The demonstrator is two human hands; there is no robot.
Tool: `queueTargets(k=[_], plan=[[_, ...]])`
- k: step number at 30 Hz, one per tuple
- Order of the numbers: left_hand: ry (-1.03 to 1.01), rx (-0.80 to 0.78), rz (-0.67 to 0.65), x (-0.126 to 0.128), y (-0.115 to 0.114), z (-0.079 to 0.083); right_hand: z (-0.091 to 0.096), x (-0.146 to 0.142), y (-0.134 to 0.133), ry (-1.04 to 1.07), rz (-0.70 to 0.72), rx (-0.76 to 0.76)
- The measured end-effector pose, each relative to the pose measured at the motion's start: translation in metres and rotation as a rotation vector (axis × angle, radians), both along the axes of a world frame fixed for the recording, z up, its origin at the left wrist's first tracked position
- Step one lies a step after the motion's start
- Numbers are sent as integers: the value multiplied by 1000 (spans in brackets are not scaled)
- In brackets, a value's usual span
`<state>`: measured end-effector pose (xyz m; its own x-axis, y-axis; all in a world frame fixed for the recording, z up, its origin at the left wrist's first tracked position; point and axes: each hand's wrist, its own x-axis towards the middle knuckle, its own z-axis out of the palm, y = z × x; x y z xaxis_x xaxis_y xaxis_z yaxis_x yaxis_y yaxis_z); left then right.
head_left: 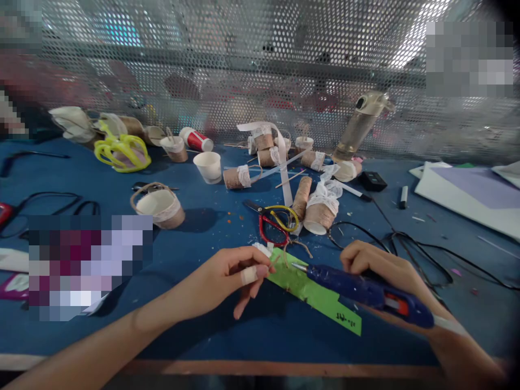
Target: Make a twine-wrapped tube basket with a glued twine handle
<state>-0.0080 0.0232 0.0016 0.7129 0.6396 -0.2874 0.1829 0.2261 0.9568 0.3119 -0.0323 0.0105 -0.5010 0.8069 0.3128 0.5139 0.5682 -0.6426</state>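
Observation:
My left hand [233, 271], with a bandage strip on one finger, pinches a thin piece of brown twine [276, 264] between thumb and fingertips. My right hand [377, 262] is wrapped around a dark blue glue gun [357, 287]. Its metal nozzle points left, a short way from the twine. Under both lies a green paper strip [312, 295] with black handwriting at its right end. Just beyond it rest scissors [273, 225] with one red and one yellow handle. A roll of twine [301, 197] and a twine-wrapped cup with white lace [320, 211] lie beside them.
A twine-handled cup [173, 214] stands left, with a white paper cup [208, 167] behind it. Several lace-trimmed cups and a yellow basket-like object [122, 153] line the back. A bottle [359, 127] leans by the perforated metal panel [227, 81]. Black cables [434, 252] trail right.

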Motion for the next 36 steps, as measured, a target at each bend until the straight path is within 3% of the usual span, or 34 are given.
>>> queueTargets(k=[5, 13, 21, 27, 32, 36], plan=[[-58, -56, 1, -1, -2, -3, -14, -7, 0, 73, -40, 144], [-79, -145, -13, 1, -9, -2, -16, -18, -3, 58, -53, 157], [-80, -132, -21, 3, -11, 0, -18, -20, -5, 35, -103, 205], [-68, -123, -34, 3, -12, 0, -24, -17, 2, 33, -32, 339], [-56, -115, -39, 3, -12, 2, -23, -16, -3, 13, -77, 229], [-58, -121, -39, 4, -12, 4, -21, -18, -4, -6, -86, 232]])
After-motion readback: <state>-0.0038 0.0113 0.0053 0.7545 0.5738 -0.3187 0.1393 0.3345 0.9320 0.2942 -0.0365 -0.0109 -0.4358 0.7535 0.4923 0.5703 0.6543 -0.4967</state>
